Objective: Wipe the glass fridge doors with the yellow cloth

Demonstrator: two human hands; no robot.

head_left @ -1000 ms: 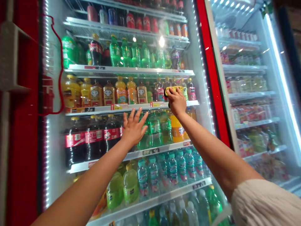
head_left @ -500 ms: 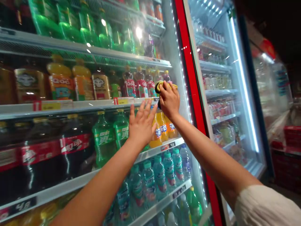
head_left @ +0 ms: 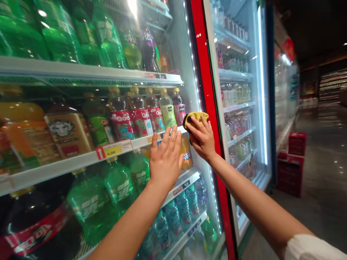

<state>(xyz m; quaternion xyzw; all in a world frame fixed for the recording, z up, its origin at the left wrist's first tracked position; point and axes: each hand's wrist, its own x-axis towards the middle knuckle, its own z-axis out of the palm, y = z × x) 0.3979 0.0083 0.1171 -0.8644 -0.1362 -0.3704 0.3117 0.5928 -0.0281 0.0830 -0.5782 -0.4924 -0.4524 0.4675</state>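
We stand at a drinks fridge, and the tall red door frame (head_left: 210, 97) is our marker. Our right hand (head_left: 202, 139) is at the left edge of the red frame. It holds a yellow and black cloth (head_left: 200, 117) up against the glass door (head_left: 188, 97), with the fingers bent over the cloth. We cannot see the thumb. A pale sleeve (head_left: 309, 247) sits on our right arm.

Our left hand (head_left: 166, 162) is left of the red frame, near the cloth but apart from it. Its fingers are straight, point up and hold nothing. We cannot tell if the palm touches the glass.

Behind the glass, left of the red frame, we see Qoo bottles (head_left: 123, 124) with pink labels on a shelf. Farther left of the frame is a yellow price tag (head_left: 113, 150) that says 4.00. Lower and left of the frame are big green soda bottles (head_left: 90, 204) and a dark cola bottle (head_left: 38, 229). Small blue-green bottles (head_left: 173, 216) stand low, nearer the frame.

Right of the red frame, we see a second fridge (head_left: 237, 76) with lit shelves. Farther right of the frame, red boxes (head_left: 290, 177) are stacked on the shiny floor (head_left: 322, 216).
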